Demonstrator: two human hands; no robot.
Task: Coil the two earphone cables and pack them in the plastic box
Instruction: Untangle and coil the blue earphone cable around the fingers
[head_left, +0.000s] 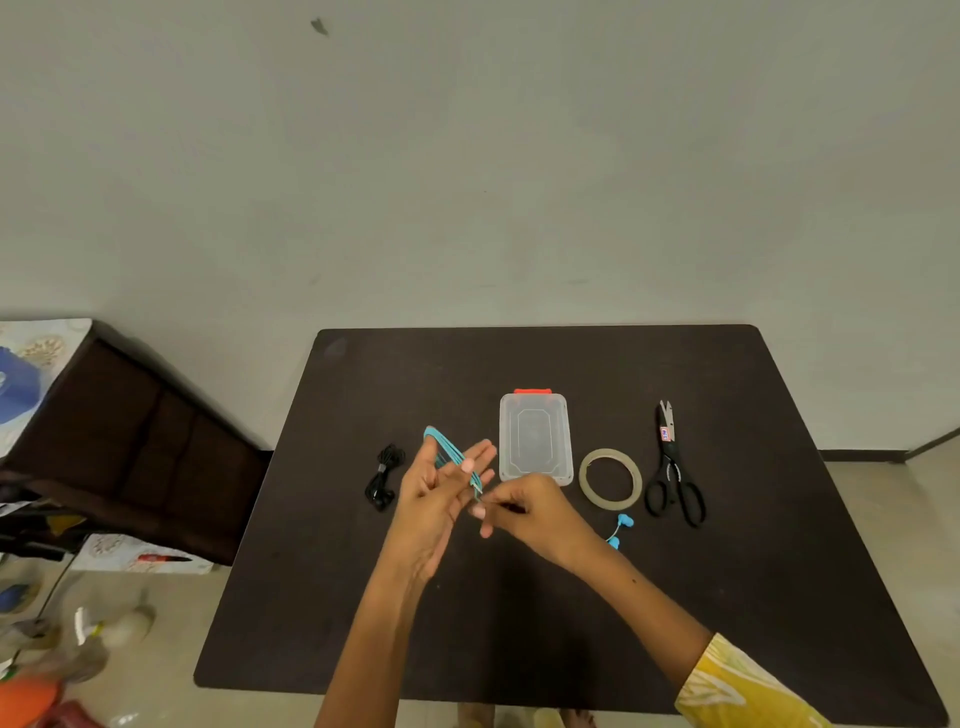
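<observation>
Head view: left of the plastic box (535, 439), left hand (441, 493) carries blue earphone cable (451, 452) loops on straight fingers; right hand (524, 512) pinches the tail, which may slip and unravel.

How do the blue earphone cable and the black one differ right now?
The blue earphone cable is mid-coil, looped around the left hand, with the right hand pinching its strand; the black earphone cable lies on the table, untouched. The black one is already a tight bundle; the blue one forms long open loops, and its earbuds trail on the table. Neither is in the plastic box yet.
</observation>
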